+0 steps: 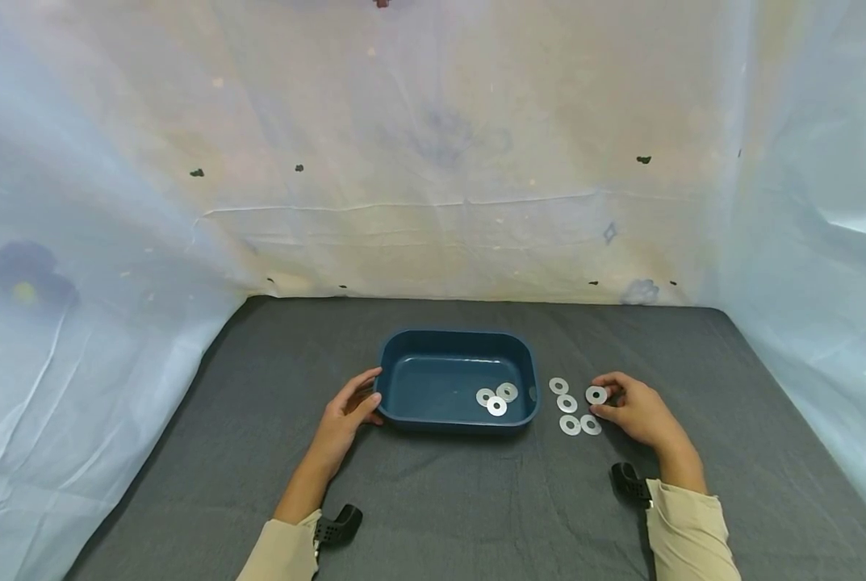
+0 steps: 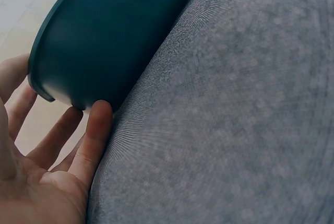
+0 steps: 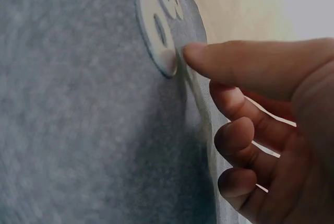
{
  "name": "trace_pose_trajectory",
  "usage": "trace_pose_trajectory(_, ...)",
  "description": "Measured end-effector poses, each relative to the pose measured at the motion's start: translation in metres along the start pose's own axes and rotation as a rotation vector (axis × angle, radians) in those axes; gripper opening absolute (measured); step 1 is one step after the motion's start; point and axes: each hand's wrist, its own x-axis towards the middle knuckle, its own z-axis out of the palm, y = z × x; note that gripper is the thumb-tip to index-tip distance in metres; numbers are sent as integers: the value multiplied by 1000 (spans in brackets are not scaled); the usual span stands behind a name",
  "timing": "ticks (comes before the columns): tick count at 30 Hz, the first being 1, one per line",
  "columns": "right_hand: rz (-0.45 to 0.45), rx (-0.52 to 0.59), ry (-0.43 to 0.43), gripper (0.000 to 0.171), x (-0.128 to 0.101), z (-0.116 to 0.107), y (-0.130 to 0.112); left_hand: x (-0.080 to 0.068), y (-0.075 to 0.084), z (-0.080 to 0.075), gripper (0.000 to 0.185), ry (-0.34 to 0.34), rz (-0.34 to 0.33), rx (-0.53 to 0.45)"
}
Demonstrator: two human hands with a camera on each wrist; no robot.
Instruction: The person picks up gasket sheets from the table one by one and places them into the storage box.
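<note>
Pinching a washer [image 1: 596, 394] between thumb and fingertips, my right hand [image 1: 636, 411] sits right of centre in the head view, its other fingers curled under. In the right wrist view my thumb tip [image 3: 195, 54] touches the edge of a washer [image 3: 157, 31] near the top of the frame, though whether it is lifted off the cloth [image 1: 447, 500] I cannot tell. Four more washers [image 1: 571, 410] lie flat on the grey cloth just left of that hand, between it and the tub [image 1: 456, 347], close together but mostly apart from each other.

My left hand [image 1: 351, 413] rests against the tub's left end, fingers fairly straight along the wall and thumb at the lower corner, so it is open and steadying, not clutching. The left wrist view shows my thumb [image 2: 94, 140] touching the blue wall [image 2: 115, 36] where it meets the cloth.

Three washers [image 1: 496, 399] lie inside the tub at its lower right corner, touching or overlapping
</note>
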Motion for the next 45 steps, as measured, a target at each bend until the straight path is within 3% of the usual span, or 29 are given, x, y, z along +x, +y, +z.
trace_pose_trajectory(16, -52, 56, 116, 41, 0, 3, -10, -2, -3, -2, 47, -5, 0, 0)
trace_pose_trajectory(27, -82, 53, 123, 40, 1, 0, -27, 0, -2, 0, 46, 2, -5, -3)
trace_pose_trajectory(34, -95, 122, 102, 42, 2, 1, -39, 1, -1, -1, 46, 3, -8, -7)
trace_pose_trajectory(45, -125, 138, 94, 42, 1, 1, -49, 0, 0, 0, 46, 2, -14, -9)
